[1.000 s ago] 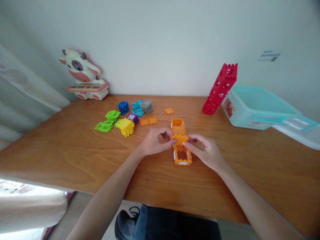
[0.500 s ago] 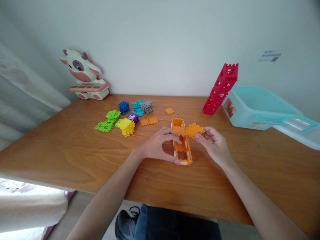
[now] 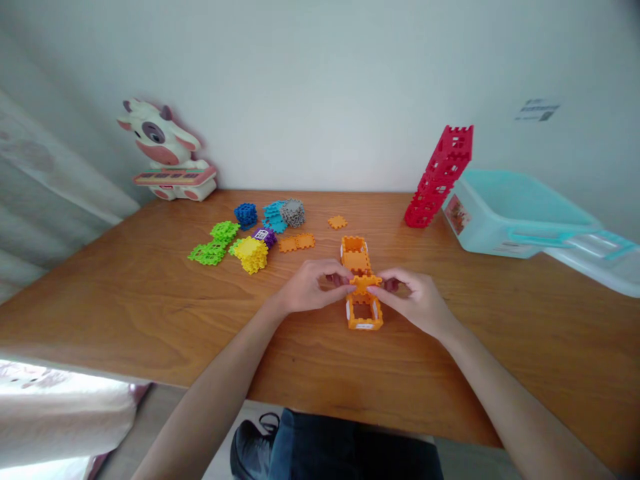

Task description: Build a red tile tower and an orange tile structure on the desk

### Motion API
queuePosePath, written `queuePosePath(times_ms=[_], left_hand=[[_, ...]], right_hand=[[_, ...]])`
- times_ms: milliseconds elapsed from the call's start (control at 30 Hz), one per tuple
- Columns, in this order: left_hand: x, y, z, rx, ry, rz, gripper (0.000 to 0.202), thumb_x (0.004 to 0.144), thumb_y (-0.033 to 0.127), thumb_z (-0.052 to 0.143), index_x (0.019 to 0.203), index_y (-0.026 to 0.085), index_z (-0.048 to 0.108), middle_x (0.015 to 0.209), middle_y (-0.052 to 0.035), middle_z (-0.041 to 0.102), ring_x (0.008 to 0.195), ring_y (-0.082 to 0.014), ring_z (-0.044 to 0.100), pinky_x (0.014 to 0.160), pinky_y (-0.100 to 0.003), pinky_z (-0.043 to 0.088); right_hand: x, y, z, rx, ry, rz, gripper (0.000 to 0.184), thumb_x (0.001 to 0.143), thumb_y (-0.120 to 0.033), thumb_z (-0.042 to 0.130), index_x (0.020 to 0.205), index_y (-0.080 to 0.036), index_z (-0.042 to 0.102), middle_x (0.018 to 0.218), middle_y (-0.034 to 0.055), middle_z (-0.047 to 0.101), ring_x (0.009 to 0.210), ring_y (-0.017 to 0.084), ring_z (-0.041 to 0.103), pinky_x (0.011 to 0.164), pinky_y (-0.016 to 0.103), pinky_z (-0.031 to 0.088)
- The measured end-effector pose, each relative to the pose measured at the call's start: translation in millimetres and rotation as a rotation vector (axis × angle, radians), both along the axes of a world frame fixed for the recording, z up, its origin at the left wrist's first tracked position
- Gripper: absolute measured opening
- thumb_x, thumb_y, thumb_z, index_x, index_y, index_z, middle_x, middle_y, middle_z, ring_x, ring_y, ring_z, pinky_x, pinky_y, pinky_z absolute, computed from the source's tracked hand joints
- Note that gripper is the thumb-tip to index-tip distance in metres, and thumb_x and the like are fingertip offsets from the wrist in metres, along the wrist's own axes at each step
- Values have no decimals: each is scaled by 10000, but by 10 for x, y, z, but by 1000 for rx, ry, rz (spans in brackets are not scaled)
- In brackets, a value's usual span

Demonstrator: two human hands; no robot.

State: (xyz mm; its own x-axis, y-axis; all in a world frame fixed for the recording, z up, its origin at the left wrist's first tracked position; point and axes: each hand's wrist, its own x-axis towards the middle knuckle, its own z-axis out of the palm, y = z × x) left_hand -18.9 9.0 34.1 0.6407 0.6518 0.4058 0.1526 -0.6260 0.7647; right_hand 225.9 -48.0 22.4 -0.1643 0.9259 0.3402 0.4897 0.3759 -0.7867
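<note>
An orange interlocking tile (image 3: 365,285) is pinched at both sides over the middle of a long orange block structure (image 3: 364,325). My left hand (image 3: 320,285) grips its left edge between thumb and fingers. On the other side my right hand (image 3: 414,299) has thumb and fingers closed on the right edge. Open-topped cells of the structure show beyond and in front of the tile. Whether the tile's teeth have locked into the walls cannot be seen. Two joined orange tiles (image 3: 297,243) and a single orange tile (image 3: 337,222) lie flat farther back.
Green tiles (image 3: 208,253), a yellow stack (image 3: 251,255), a purple piece (image 3: 265,237), and blue (image 3: 246,215), light blue (image 3: 274,217) and grey (image 3: 293,213) stacks sit left. A red tower (image 3: 439,179) stands beside a turquoise bin (image 3: 530,207). A cow toy keyboard (image 3: 173,157) is back left.
My right hand has brought the orange tile left and nearer, over the structure's middle. My left hand has let go of the structure's side and now pinches the tile too.
</note>
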Motion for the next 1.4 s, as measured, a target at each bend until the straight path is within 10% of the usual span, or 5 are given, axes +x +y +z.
queuePosePath(times_ms=[1000, 1400], left_hand=[[59, -27, -22, -61, 37, 26, 225, 902, 383, 700, 847, 174, 761, 821, -53, 753, 700, -131, 632, 664, -237, 480], [-97, 284, 3, -360, -348, 471, 412, 751, 578, 760, 745, 171, 696, 690, 7, 645, 632, -115, 523, 594, -240, 394]], right_hand=[[90, 31, 102, 32, -36, 124, 199, 972, -426, 640, 998, -279, 771, 973, 45, 745, 871, 202, 696, 775, 337, 553], [198, 574, -165, 42, -142, -352, 415, 977, -571, 520, 1040, -216, 728, 1074, 112, 781, 949, 252, 728, 843, 411, 582]])
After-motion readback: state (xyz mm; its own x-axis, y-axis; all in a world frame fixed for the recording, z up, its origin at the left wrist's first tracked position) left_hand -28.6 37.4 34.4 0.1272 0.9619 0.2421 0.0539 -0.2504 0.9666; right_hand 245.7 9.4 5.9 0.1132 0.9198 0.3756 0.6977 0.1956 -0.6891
